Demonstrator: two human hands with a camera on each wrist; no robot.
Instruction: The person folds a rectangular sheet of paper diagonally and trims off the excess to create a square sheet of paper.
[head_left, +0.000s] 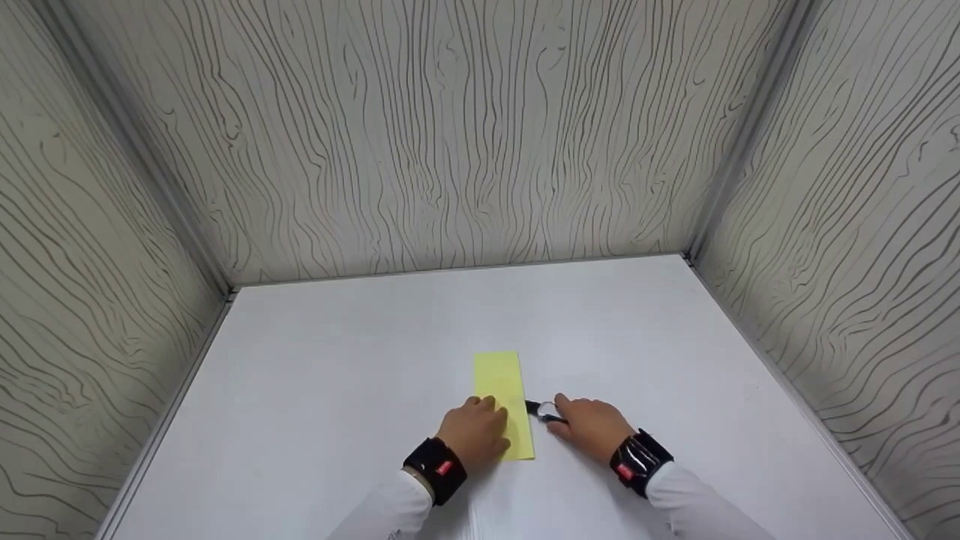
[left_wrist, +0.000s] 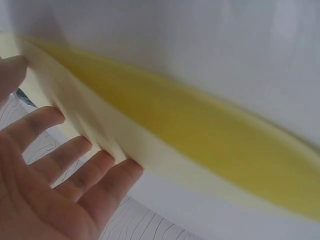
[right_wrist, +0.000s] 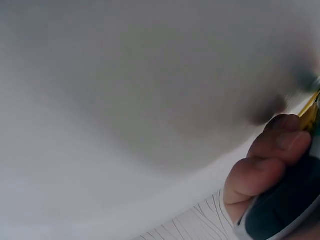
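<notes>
Currently | your left grip [head_left: 474,433], spread apart, is touching yellow paper [head_left: 496,375] beneath it | your right grip [head_left: 594,428] is clasping a dark tool [right_wrist: 284,207]

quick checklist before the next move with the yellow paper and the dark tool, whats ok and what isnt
1. Left hand on the yellow paper: ok, its fingers rest on it.
2. Right hand holding the dark tool: ok, fingers curled round it.
3. Tool's front end at the paper's right edge: ok, by the head view.
4. Left fingers apart from the tool: ok, bare paper shows between them in the head view.
5. Paper's layers flat together: not ok, they gape in the left wrist view.
6. Tool closed on the paper: cannot tell, its front end is cut off in the right wrist view.
</notes>
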